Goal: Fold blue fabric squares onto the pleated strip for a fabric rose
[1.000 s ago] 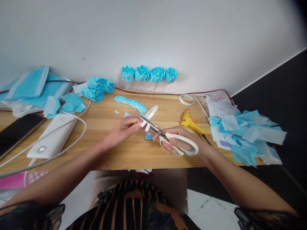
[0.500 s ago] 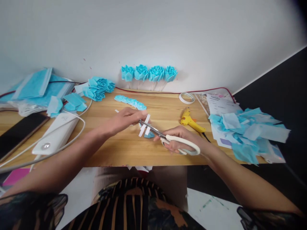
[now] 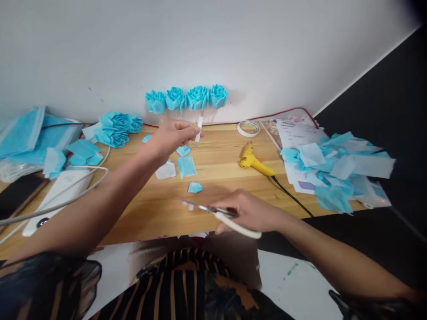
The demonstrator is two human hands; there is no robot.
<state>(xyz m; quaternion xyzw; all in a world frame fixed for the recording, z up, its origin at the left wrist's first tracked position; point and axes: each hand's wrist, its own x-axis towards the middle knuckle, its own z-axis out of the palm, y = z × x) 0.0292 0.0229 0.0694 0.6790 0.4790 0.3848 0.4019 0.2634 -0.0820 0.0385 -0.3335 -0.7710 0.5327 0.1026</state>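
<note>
My left hand is stretched toward the back of the wooden desk, pinching a short white strip that hangs from its fingertips. My right hand sits near the desk's front edge, closed on white-handled scissors whose blades point left. Small blue paper pieces lie between the two hands. A row of blue paper flowers leans against the wall just beyond my left hand.
A yellow glue gun with a black cord lies right of centre, a tape roll behind it. Blue and white scraps are heaped at the right. More blue flowers, blue sheets, a white power bank and a phone are at the left.
My left hand has carried the white strip away from the scissors toward the back of the desk. My right hand has drawn the scissors back to the front edge.
</note>
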